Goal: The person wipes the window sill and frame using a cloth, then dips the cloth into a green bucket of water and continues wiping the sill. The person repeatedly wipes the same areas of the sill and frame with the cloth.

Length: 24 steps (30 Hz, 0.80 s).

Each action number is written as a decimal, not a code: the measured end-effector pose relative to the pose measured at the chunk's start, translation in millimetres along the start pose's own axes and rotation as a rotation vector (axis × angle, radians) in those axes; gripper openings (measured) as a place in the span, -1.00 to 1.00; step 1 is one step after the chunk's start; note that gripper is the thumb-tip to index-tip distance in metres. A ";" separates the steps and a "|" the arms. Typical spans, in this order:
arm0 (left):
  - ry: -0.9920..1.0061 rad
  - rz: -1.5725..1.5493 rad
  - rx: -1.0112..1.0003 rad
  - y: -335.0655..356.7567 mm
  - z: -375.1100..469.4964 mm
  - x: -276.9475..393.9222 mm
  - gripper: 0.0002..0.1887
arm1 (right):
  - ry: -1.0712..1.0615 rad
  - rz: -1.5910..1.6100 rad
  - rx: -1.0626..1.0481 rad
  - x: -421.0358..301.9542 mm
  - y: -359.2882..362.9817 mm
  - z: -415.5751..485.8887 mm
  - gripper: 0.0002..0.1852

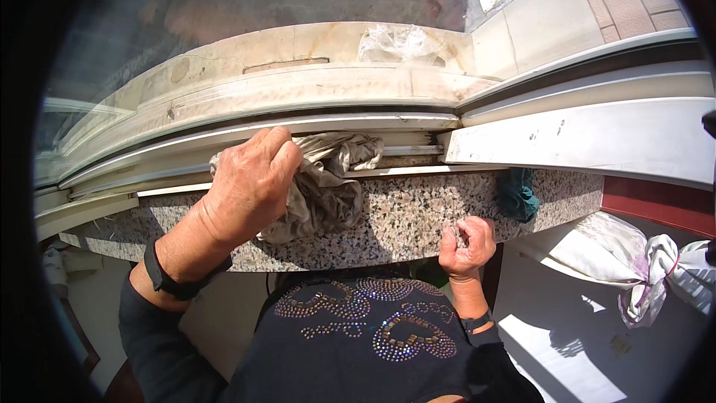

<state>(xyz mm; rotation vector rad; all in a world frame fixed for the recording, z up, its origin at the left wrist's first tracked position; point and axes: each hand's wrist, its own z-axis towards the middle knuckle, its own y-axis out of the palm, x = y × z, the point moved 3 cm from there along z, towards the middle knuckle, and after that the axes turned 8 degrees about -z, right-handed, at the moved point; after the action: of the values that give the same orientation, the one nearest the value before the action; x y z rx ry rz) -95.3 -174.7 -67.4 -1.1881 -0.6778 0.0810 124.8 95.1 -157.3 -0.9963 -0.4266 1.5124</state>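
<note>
My left hand [251,179] grips a crumpled, greyish-beige rag [324,196], with its fingers bent down into it. The rag lies partly in the white sliding-window track [411,151] and partly over the speckled granite sill [414,207]. Dark grime shows in the bare stretch of track to the right of the rag. At the sill's front edge, my right hand [469,246] is curled into a loose fist, and nothing shows in it. A bunched teal cloth [517,196] lies on the sill beyond that hand, to the right.
A white window-frame member [582,137] crosses the right side above the sill. Behind the track stands the window glass [279,45], with a clear plastic bag [397,43] on the ledge outside. A knotted white fabric bundle [651,266] is at lower right.
</note>
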 end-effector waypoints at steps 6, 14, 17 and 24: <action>-0.263 -0.091 0.031 -84.0 -55.9 -2.6 -0.80 | -0.006 0.013 -0.007 2.8 0.6 -3.8 -0.75; -0.282 -0.160 0.069 -60.2 -58.5 8.7 -0.58 | 0.000 0.027 0.003 4.1 2.8 -6.0 -0.76; -0.114 0.026 -0.054 -30.7 -41.5 7.2 -0.54 | 0.008 0.022 0.006 4.0 3.2 -6.5 -0.76; -0.127 0.056 0.254 -6.8 -20.1 2.6 -0.94 | -0.046 0.037 0.068 2.8 3.1 -3.7 -0.74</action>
<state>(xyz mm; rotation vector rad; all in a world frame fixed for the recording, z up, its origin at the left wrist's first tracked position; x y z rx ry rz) -84.5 -193.0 -64.3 -0.9626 -0.7225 0.2843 125.9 96.0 -162.6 -0.9223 -0.3886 1.5758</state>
